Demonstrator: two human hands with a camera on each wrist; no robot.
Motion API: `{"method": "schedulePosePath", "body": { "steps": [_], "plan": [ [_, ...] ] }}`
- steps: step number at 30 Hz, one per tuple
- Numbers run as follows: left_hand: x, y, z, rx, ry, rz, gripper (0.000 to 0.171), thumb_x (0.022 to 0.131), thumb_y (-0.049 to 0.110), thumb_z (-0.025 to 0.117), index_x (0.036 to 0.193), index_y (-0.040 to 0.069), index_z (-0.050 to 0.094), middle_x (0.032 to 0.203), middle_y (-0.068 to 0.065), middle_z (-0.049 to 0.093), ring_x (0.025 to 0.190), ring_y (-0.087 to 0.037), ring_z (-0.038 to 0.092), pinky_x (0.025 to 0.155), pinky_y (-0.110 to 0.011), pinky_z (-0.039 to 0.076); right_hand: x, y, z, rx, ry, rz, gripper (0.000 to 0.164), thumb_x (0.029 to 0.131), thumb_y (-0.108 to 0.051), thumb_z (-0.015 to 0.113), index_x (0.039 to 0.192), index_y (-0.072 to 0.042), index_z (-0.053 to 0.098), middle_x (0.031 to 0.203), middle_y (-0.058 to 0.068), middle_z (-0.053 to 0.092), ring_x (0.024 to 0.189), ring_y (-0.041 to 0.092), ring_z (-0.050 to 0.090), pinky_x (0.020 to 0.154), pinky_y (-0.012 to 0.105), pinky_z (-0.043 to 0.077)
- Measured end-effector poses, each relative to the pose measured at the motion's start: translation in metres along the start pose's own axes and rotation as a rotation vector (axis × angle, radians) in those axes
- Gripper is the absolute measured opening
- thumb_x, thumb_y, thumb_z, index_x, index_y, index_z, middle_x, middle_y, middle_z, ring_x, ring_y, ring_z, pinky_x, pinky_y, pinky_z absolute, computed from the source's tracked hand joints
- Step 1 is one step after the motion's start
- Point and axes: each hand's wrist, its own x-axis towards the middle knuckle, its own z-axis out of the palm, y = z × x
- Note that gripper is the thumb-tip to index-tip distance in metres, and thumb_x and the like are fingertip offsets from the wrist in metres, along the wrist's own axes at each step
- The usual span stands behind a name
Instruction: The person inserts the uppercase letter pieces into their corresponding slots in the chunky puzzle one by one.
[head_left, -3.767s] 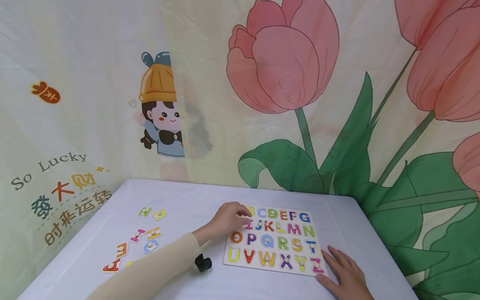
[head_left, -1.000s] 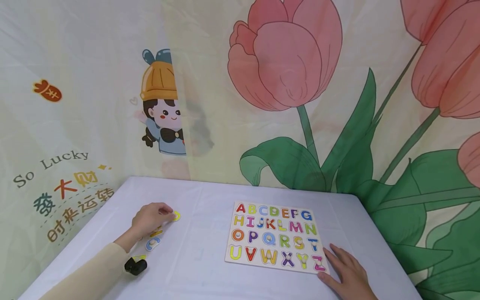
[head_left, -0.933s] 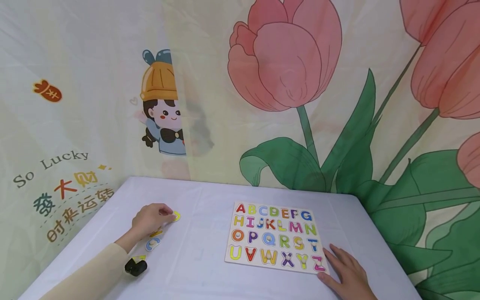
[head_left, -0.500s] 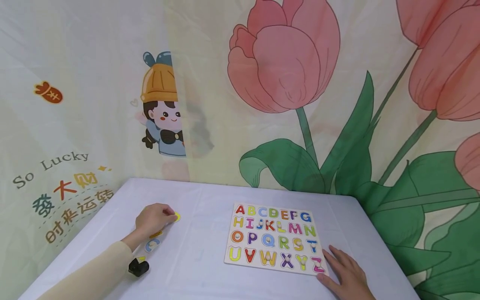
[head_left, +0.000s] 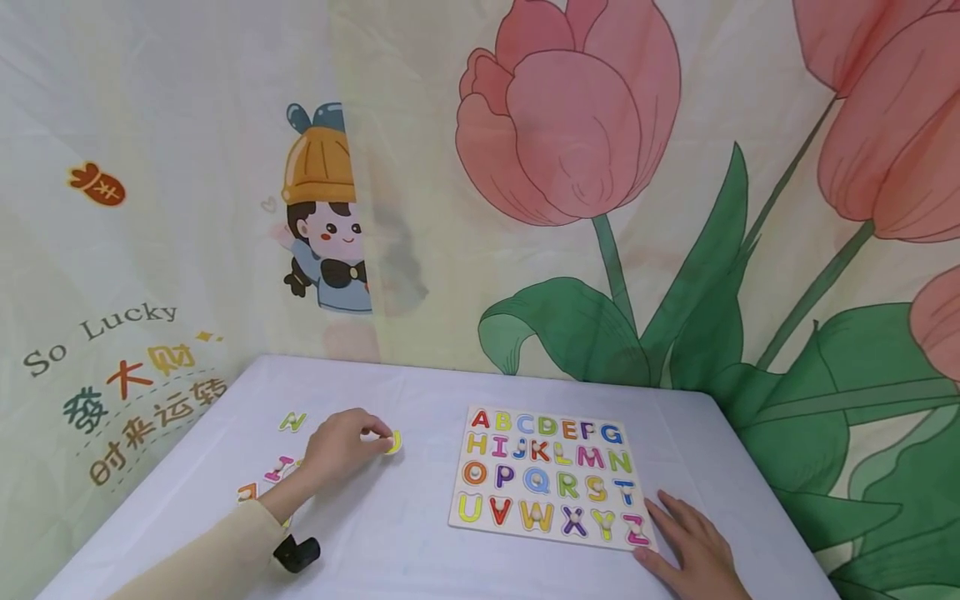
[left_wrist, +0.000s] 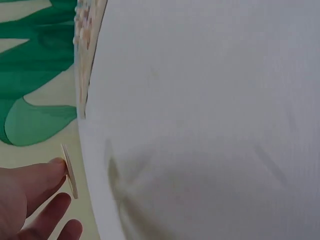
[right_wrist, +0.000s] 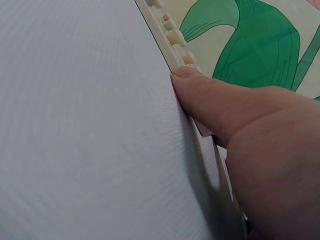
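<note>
My left hand pinches a yellow puzzle letter and holds it above the table, left of the alphabet board. Edge-on in the left wrist view, the thin letter shows at the fingertips; which letter it is I cannot tell. The alphabet board lies flat with rows of coloured letters A to Z, several with small knobs. At its lower right corner rests my right hand, fingers extended. The right wrist view has that thumb against the board's edge; the other fingers are mostly hidden there.
Loose puzzle letters lie on the left of the white table: a green one, a pink one and an orange one. My left forearm covers others. A black wrist device hangs under the left wrist.
My left hand went from the board to the loose letters, took hold of the yellow letter, and has now moved right with it. The right hand stays at the board's corner.
</note>
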Motion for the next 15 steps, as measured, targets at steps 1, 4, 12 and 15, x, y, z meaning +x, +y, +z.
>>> {"method": "schedulePosePath", "body": {
  "steps": [1, 4, 12, 15],
  "plan": [
    [-0.001, 0.006, 0.003, 0.001, -0.004, 0.008, 0.01, 0.086, 0.028, 0.088, 0.089, 0.034, 0.081, 0.096, 0.012, 0.073, 0.095, -0.018, 0.065, 0.075, -0.04, 0.051, 0.0, 0.0, 0.0, 0.001, -0.001, -0.001, 0.095, 0.09, -0.072, 0.069, 0.158, -0.009, 0.05, 0.165, 0.021, 0.037, 0.146, 0.052, 0.029, 0.107, 0.086, 0.025],
    [-0.006, 0.023, 0.01, 0.007, -0.013, 0.036, 0.014, 0.085, 0.028, 0.09, 0.086, 0.037, 0.08, 0.093, 0.016, 0.071, 0.094, -0.016, 0.065, 0.077, -0.039, 0.052, 0.0, 0.0, 0.001, 0.005, 0.008, -0.01, 0.094, 0.09, -0.071, 0.069, 0.157, -0.008, 0.051, 0.164, 0.022, 0.039, 0.145, 0.052, 0.03, 0.107, 0.086, 0.025],
    [-0.02, 0.059, 0.03, -0.037, -0.047, 0.153, 0.017, 0.082, 0.028, 0.092, 0.082, 0.039, 0.078, 0.087, 0.023, 0.067, 0.088, -0.008, 0.064, 0.077, -0.034, 0.05, -0.002, -0.001, 0.001, 0.005, 0.031, -0.017, 0.094, 0.089, -0.071, 0.071, 0.156, -0.009, 0.052, 0.164, 0.021, 0.039, 0.145, 0.051, 0.031, 0.107, 0.086, 0.025],
    [-0.024, 0.068, 0.038, -0.041, -0.079, 0.192, 0.014, 0.083, 0.03, 0.091, 0.083, 0.038, 0.08, 0.086, 0.024, 0.066, 0.086, -0.005, 0.062, 0.077, -0.032, 0.05, -0.003, -0.001, 0.001, 0.009, 0.033, -0.015, 0.094, 0.089, -0.071, 0.071, 0.157, -0.009, 0.052, 0.164, 0.02, 0.039, 0.145, 0.051, 0.03, 0.107, 0.086, 0.024]
  ]
}}
